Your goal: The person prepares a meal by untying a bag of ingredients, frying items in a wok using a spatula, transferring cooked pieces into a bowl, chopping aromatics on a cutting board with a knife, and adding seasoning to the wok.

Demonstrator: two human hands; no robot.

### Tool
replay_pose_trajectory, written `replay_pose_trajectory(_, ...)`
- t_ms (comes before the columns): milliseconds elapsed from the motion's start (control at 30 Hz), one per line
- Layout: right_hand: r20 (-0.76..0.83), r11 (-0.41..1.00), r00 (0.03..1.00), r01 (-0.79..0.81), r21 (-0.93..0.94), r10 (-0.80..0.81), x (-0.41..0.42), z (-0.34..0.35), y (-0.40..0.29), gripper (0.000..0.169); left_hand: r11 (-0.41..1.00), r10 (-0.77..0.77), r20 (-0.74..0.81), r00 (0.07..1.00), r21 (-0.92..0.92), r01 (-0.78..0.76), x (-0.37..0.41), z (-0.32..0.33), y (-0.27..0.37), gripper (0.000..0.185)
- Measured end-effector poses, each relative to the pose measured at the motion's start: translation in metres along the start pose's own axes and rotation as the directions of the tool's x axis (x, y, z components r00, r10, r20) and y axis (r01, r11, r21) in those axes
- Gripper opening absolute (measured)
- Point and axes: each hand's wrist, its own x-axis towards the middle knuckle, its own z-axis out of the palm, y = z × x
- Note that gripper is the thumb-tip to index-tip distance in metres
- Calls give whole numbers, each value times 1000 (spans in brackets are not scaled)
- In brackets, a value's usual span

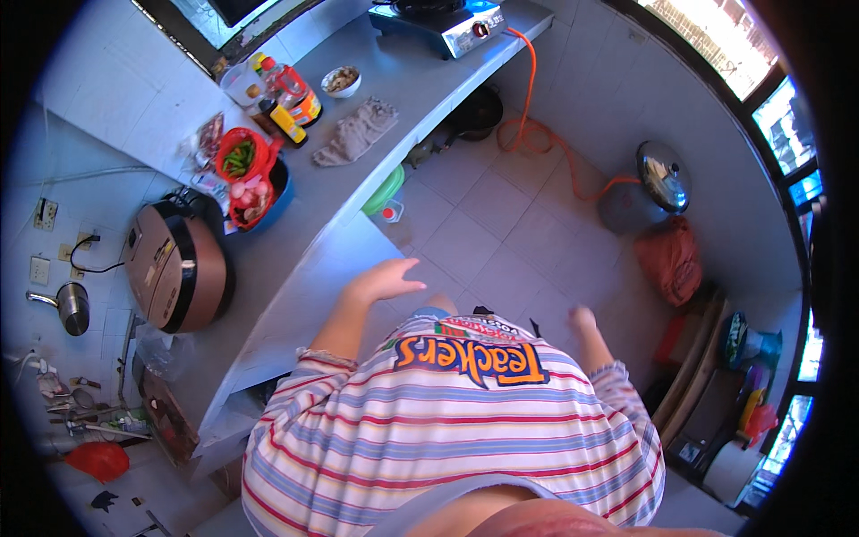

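Observation:
My left hand [388, 280] is held out in the air over the front edge of the kitchen counter [282, 221], holding nothing, its thumb and fingers apart. Low on my right side, my right hand [582, 319] hangs over the tiled floor [496, 221]; it is blurred and its fingers are hard to make out. On the counter a crumpled grey cloth [359, 132] lies near a small white bowl [341, 82] of chopped food. Behind the cloth stand several sauce bottles [288, 94]. A red basket [235, 151] of green peppers sits beside another red basket [251, 201] with pale pieces.
A brown rice cooker [178, 265] stands left on the counter, a gas stove [443, 27] at its far end. An orange hose [532, 74] runs down to a gas cylinder [624, 208] topped by a pot lid [663, 176]. A red bag [671, 262] lies by the right wall.

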Motion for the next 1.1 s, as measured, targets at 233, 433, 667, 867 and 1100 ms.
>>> replay_pose_trajectory(233, -316, 359, 940, 342, 869, -129, 214, -270, -160, 31, 953, -253, 29, 967, -164, 255, 81, -51, 2, 67)
replay_pose_trajectory(433, -79, -302, 963, -2, 953, -256, 311, -421, -268, 22, 969, -185, -252, 950, -210, 133, 183, -100, -33, 68)
replay_pose_trajectory(667, 72, -473, 904, -287, 833, -421, 446, -527, -313, 40, 951, -237, -314, 919, -270, 152, 229, -179, -16, 62)
replay_pose_trajectory(867, 215, -530, 661, -721, 445, -719, 491, -556, -329, 34, 857, -445, -382, 810, -444, 262, 245, -191, -19, 60)
replay_pose_trajectory(1100, 320, -243, 847, -447, 861, -424, 503, -546, -331, 30, 703, -631, -388, 671, -652, 284, 281, -172, -3, 58)
